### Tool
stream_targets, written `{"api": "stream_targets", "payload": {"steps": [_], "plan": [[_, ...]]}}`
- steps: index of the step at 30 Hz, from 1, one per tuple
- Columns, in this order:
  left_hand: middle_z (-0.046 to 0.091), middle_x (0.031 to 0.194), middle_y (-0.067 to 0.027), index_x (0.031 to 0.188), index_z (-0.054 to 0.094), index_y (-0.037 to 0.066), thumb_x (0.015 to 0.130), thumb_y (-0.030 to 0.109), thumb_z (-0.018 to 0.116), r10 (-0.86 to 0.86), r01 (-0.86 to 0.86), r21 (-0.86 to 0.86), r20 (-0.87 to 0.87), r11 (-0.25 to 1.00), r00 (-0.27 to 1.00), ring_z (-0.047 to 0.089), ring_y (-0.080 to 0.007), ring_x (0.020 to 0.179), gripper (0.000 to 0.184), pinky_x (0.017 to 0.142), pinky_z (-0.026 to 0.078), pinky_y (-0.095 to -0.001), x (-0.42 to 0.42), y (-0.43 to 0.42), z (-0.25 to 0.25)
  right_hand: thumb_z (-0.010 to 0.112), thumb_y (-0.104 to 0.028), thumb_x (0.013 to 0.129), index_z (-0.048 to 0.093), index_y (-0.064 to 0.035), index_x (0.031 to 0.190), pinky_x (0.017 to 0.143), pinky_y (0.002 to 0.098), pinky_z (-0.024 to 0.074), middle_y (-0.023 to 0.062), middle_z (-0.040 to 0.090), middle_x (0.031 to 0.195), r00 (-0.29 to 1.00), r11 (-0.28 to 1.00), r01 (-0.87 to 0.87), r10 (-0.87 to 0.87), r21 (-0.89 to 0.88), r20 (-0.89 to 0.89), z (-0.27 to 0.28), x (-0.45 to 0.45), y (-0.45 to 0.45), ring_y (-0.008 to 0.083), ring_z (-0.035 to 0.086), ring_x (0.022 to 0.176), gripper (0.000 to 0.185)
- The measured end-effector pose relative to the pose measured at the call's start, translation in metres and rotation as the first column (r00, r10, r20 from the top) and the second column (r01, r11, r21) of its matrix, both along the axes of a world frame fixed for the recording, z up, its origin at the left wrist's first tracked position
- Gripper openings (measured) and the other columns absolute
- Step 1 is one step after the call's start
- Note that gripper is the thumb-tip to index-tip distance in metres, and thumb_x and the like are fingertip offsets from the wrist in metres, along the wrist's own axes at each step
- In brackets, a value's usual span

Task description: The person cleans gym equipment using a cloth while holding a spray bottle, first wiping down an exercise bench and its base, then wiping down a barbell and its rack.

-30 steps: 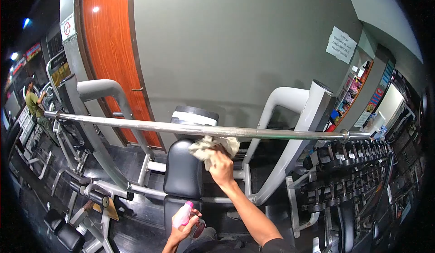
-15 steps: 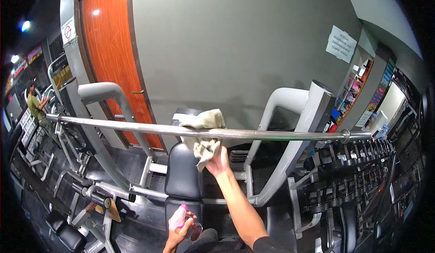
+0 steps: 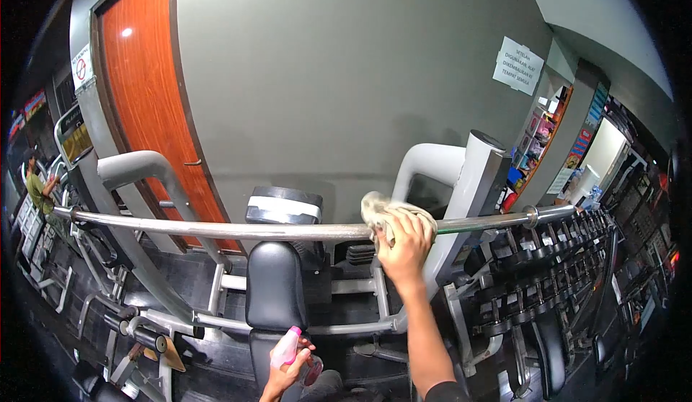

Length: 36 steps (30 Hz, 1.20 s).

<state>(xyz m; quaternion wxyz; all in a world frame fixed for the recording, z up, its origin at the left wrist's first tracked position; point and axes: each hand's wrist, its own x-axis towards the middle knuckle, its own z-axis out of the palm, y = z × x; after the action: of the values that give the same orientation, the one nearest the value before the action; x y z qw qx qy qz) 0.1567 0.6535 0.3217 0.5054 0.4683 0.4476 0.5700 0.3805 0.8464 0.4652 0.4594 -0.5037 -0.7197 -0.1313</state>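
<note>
A long metal barbell (image 3: 216,230) rests across the grey uprights of a bench rack. My right hand (image 3: 405,254) is closed around a crumpled beige cloth (image 3: 382,211), which wraps over the bar to the right of its middle. Low in the view, my left hand (image 3: 282,373) grips a spray bottle (image 3: 287,346) with a bright pink tip. Part of the bottle is hidden by the fingers. Below the bar stands a black padded bench (image 3: 275,287).
Racked dumbbells (image 3: 548,251) line the right side. The right upright (image 3: 465,193) stands close beyond my right hand. Behind the bar are a grey wall (image 3: 346,78) and an orange wooden door (image 3: 144,78). A person (image 3: 40,189) stands among machines at far left.
My right hand has slid the cloth rightward along the barbell, from near the bench toward the right upright. My left hand keeps its hold on the bottle. The view has turned slightly right.
</note>
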Motion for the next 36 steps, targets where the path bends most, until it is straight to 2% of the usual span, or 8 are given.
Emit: {"api": "stream_targets", "payload": {"steps": [5, 7, 14, 16, 18, 20, 32, 36], "plan": [[0.065, 0.088, -0.0139, 0.103, 0.053, -0.005, 0.083, -0.002, 0.061, 0.019, -0.019, 0.002, 0.039, 1.000, 0.999, 0.062, -0.0137, 0.070, 0.021, 0.063, 0.051, -0.0263, 0.007, 0.012, 0.004, 0.051, 0.010, 0.066, 0.061, -0.0063, 0.105, 0.111, 0.0497, 0.0218, 0.0091, 0.060, 0.116, 0.981, 0.995, -0.025, 0.044, 0.098, -0.188, -0.039, -0.015, -0.021, 0.0334, 0.042, 0.127, 0.044], [0.065, 0.088, -0.0139, 0.103, 0.053, -0.005, 0.083, -0.002, 0.061, 0.012, -0.011, -0.014, 0.067, 1.000, 0.998, 0.062, -0.0134, 0.071, 0.021, 0.063, 0.051, -0.0260, 0.009, 0.017, 0.007, 0.057, 0.010, 0.066, 0.064, -0.0059, 0.103, 0.102, 0.0427, 0.0390, 0.0110, 0.063, 0.111, 0.955, 0.993, -0.064, 0.089, 0.097, -0.282, -0.064, -0.014, -0.032, 0.0353, 0.053, 0.114, 0.041], [0.064, 0.091, -0.0134, 0.106, 0.052, -0.004, 0.083, -0.003, 0.060, -0.114, 0.113, 0.009, 0.011, 0.993, 0.993, 0.063, -0.0147, 0.074, 0.024, 0.063, 0.051, -0.0265, -0.004, 0.028, 0.011, 0.049, -0.016, 0.096, 0.046, 0.0058, 0.120, 0.087, 0.0313, 0.0444, 0.0134, 0.058, 0.110, 0.248, 0.991, 0.018, 0.126, 0.135, -0.960, -0.035, -0.003, -0.053, 0.0182, 0.056, 0.101, 0.032], [0.063, 0.093, -0.0127, 0.107, 0.052, -0.004, 0.083, -0.004, 0.061, -0.095, 0.093, 0.039, 0.040, 0.995, 0.995, 0.064, -0.0163, 0.082, 0.026, 0.066, 0.052, -0.0271, -0.006, 0.035, 0.013, 0.057, -0.013, 0.090, 0.050, 0.0027, 0.117, 0.087, 0.0340, 0.0449, 0.0144, 0.059, 0.108, 0.391, 0.985, -0.079, 0.173, 0.154, -0.904, -0.008, 0.007, -0.041, 0.0230, 0.057, 0.102, 0.032], [0.062, 0.094, -0.0125, 0.107, 0.052, -0.004, 0.082, -0.005, 0.062, -0.133, 0.133, -0.004, 0.062, 0.991, 0.989, 0.063, -0.0174, 0.088, 0.027, 0.069, 0.053, -0.0279, -0.009, 0.042, 0.016, 0.063, -0.012, 0.082, 0.056, -0.0007, 0.111, 0.088, 0.0398, 0.0436, 0.0147, 0.060, 0.105, 0.942, 0.998, 0.066, -0.063, -0.004, -0.331, 0.010, 0.020, -0.014, 0.0302, 0.056, 0.104, 0.031], [0.063, 0.093, -0.0127, 0.106, 0.052, -0.004, 0.082, -0.005, 0.062, -0.197, 0.197, 0.011, 0.090, 0.980, 0.976, 0.063, -0.0173, 0.087, 0.026, 0.069, 0.053, -0.0276, -0.011, 0.051, 0.013, 0.067, -0.013, 0.074, 0.062, -0.0052, 0.105, 0.098, 0.0452, 0.0351, 0.0105, 0.060, 0.110, 0.995, 0.994, 0.096, -0.094, -0.050, 0.041, 0.007, 0.012, 0.006, 0.0295, 0.052, 0.111, 0.032], [0.063, 0.091, -0.0115, 0.104, 0.053, -0.004, 0.082, -0.004, 0.063, -0.318, 0.318, 0.068, -0.005, 0.946, 0.948, 0.064, -0.0172, 0.087, 0.024, 0.072, 0.052, -0.0277, 0.029, 0.084, 0.024, 0.054, -0.006, 0.089, 0.055, 0.0043, 0.106, 0.081, 0.0332, 0.0471, 0.0144, 0.062, 0.101, 0.729, 0.984, 0.174, -0.159, -0.044, -0.666, -0.041, 0.075, -0.060, 0.0229, 0.061, 0.093, 0.020], [0.063, 0.090, -0.0121, 0.104, 0.053, -0.005, 0.082, -0.004, 0.062, -0.331, 0.332, 0.053, -0.009, 0.942, 0.943, 0.064, -0.0167, 0.084, 0.024, 0.073, 0.051, -0.0276, 0.058, 0.087, 0.027, 0.056, -0.007, 0.088, 0.053, 0.0017, 0.111, 0.091, 0.0359, 0.0435, 0.0160, 0.057, 0.113, 0.611, 0.991, -0.103, 0.127, 0.080, -0.781, 0.002, 0.099, -0.021, 0.0250, 0.056, 0.104, 0.025]]}}
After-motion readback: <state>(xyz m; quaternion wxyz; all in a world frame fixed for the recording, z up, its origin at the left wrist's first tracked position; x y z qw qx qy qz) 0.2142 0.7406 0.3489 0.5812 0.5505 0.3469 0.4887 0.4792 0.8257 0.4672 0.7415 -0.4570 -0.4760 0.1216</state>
